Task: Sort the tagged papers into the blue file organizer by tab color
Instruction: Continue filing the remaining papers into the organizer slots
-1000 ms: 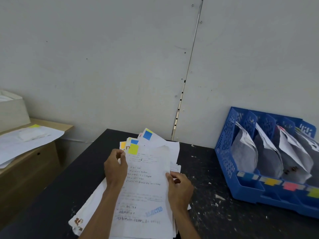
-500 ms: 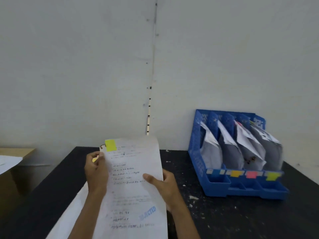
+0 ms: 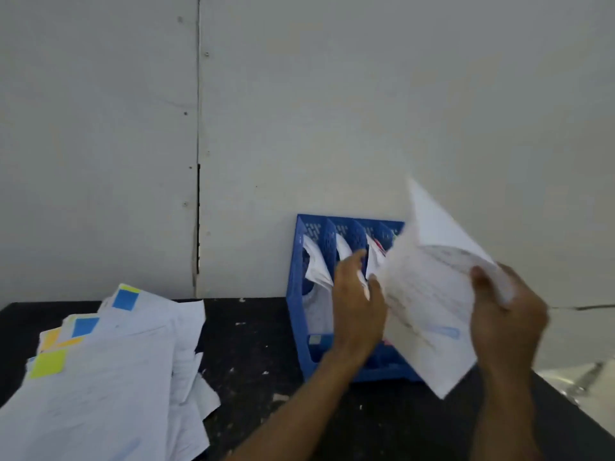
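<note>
Right hand grips handwritten sheet, thumb on top. Sheet tilted, in front of right slots of blue file organizer. Left hand at sheet's left edge; blurred, I cannot tell its grip. Tagged paper stack lies left on desk.

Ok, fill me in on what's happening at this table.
A person is sorting paperwork by hand. The right hand grips a written sheet, held up in front of the blue file organizer, which stands against the wall with filed papers in its slots. The left hand is at the sheet's left edge; motion blur hides whether it pinches it. A loose pile of tagged papers lies on the left of the black table.
</note>
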The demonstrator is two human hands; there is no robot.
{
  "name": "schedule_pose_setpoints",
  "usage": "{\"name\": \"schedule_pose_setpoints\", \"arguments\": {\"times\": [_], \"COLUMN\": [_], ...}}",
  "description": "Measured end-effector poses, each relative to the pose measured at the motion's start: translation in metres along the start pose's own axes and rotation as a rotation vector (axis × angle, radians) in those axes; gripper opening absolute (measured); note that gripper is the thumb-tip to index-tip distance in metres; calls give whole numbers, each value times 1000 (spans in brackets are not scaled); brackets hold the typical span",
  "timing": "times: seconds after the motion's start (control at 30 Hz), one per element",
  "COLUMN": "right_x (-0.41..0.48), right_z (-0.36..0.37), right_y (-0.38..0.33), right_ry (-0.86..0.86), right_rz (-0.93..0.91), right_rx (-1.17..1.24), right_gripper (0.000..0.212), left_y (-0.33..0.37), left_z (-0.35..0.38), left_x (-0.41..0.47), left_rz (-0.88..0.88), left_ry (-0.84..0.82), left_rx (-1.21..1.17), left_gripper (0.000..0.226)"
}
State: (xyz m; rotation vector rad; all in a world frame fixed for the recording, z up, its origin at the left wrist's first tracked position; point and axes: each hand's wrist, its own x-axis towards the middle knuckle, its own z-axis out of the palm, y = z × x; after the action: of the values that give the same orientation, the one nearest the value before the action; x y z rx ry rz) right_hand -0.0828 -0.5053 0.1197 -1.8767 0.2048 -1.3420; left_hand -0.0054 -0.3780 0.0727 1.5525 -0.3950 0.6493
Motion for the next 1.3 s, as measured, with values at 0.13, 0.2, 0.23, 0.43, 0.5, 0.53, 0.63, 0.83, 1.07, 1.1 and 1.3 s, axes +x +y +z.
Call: {"name": "schedule_pose_setpoints", "arguments": {"times": [0.13,0.2,0.23,0.43,0.5,0.53,0.63,0.83,1.07,1.1,1.3], "right_x": [33,39,40,48,50,50,52,59,61,62,60], "right_z": [-24,-23,-21,-8,-4,-1,6,8,15,17,32], "right_y": [18,31,37,55,60,61,69,87,99,104,123], "right_ry": [195,246,254,256,245,230,224,216,-26,-88,-208], "right_rz": [-4,40,47,68,75,85,103,99,109,138,300], "right_rx": [-5,17,17,42,53,54,52,9,-203,-249,-442], "right_gripper": [34,43,45,47,42,41,44,41,49,53,54], "left_y": [-11,-21,-26,-33,-34,-37,-32,-19,-41,-43,-53], "left_z": [58,76,83,113,128,136,160,191,193,192,199], "left_x": [-16,-16,-14,2,14,20,33,55,75,79,84], "left_rz": [-165,-197,-214,-363,-488,-549,-630,-830,-890,-884,-827], "left_ry": [-128,-220,-270,-511,-509,-488,-450,-302,-279,-257,-452], "left_rx": [7,32,35,-169,-280,-315,-415,-606,-861,-848,-532], "left_gripper": [25,22,24,34,38,45,72,97,64,64,81]}}
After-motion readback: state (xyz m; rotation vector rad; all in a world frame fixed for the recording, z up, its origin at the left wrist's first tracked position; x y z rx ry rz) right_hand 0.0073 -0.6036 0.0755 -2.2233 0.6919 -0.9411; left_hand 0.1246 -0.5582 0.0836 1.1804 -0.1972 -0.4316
